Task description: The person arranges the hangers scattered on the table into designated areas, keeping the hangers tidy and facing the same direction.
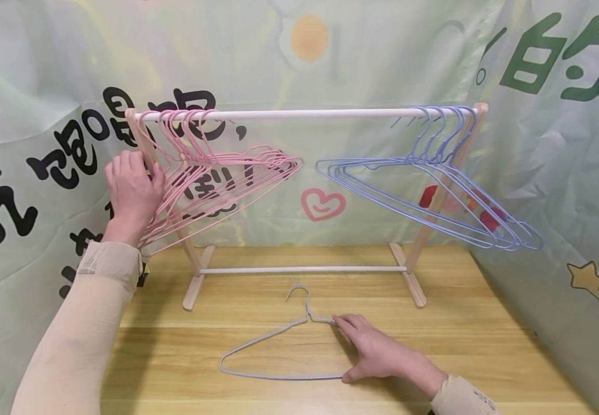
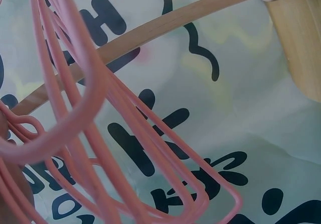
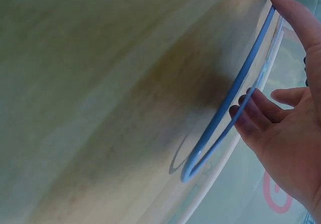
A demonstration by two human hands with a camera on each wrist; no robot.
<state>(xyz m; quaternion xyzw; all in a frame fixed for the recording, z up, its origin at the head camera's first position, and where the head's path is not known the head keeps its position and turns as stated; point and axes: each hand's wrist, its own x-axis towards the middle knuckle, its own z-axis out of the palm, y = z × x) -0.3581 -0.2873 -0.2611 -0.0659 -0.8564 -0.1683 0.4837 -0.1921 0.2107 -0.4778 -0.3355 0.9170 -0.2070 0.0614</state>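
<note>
My left hand (image 1: 136, 187) is at the left end of the rack and grips the near ends of several pink clothes hangers (image 1: 211, 184), its fingertips hidden. Their pink wires (image 2: 145, 128) cross close in front of the left wrist camera. On the tabletop lies a grey-blue clothes hanger (image 1: 273, 331), hook pointing toward the rack. My right hand (image 1: 377, 349) holds its right end, thumb at the bottom bar and fingers at the sloping shoulder. In the right wrist view the fingers of this hand (image 3: 281, 133) lie along the blue wire (image 3: 230, 93).
A wooden rack with a white top rail (image 1: 304, 114) stands at the back of the table (image 1: 258, 397). Several blue hangers (image 1: 424, 164) hang at its right end. A lower white bar (image 1: 299, 269) joins the feet. Printed cloth (image 1: 377, 52) encloses the back and sides.
</note>
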